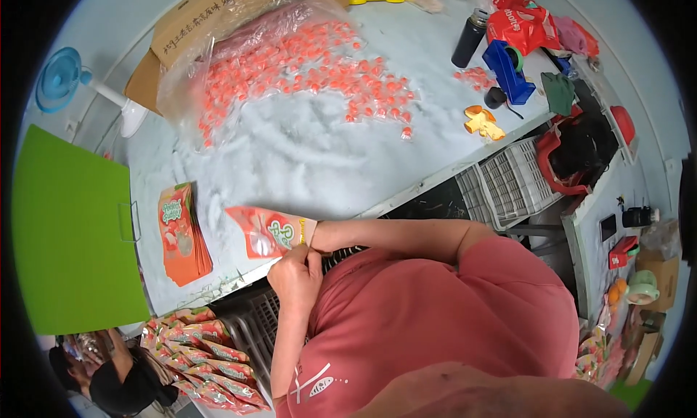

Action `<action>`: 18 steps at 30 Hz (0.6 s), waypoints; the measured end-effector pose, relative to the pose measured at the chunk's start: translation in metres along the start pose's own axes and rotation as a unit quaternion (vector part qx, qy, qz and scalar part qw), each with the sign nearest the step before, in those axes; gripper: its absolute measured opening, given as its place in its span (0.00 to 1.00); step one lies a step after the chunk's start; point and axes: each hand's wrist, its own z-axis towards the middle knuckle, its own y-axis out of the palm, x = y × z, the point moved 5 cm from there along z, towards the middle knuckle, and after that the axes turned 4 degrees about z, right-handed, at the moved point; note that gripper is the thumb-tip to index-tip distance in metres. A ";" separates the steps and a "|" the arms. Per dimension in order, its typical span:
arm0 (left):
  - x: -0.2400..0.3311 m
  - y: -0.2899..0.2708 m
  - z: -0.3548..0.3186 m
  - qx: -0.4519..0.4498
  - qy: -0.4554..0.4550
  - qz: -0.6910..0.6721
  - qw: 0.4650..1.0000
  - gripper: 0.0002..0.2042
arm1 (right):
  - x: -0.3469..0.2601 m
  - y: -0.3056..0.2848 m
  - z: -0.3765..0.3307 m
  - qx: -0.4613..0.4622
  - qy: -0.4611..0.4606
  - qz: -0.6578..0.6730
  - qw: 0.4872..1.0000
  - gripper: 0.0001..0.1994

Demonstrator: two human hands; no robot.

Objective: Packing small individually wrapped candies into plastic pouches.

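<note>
Pink shirt (435,323), pouch (263,231), white table (305,156)

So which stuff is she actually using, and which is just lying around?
In use: the orange pouch held in the left hand and right hand, the stack of pouches, the wrapped candies.

Lying about: the dark bottle, blue tape dispenser, white fan.

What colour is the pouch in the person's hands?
Orange-red with a clear window; the pouch shows best in the head view.
</note>
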 end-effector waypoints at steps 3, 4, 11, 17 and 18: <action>0.007 0.003 -0.001 -0.028 0.014 -0.032 0.999 0.09 | -0.011 0.016 -0.015 -0.054 -0.050 0.249 0.966 0.13; 0.010 -0.001 0.000 -0.046 -0.004 -0.043 0.998 0.08 | -0.010 0.016 -0.016 -0.055 -0.047 0.251 0.965 0.13; 0.019 0.009 -0.007 -0.105 0.088 -0.043 0.990 0.09 | -0.007 0.018 -0.016 -0.099 -0.092 0.374 0.917 0.13; 0.017 -0.014 -0.010 0.029 0.154 -0.059 0.986 0.15 | 0.006 0.006 -0.011 -0.137 -0.106 0.488 0.856 0.14; 0.021 -0.021 -0.001 0.023 0.188 -0.005 0.982 0.20 | 0.014 0.004 -0.016 -0.137 -0.103 0.491 0.854 0.14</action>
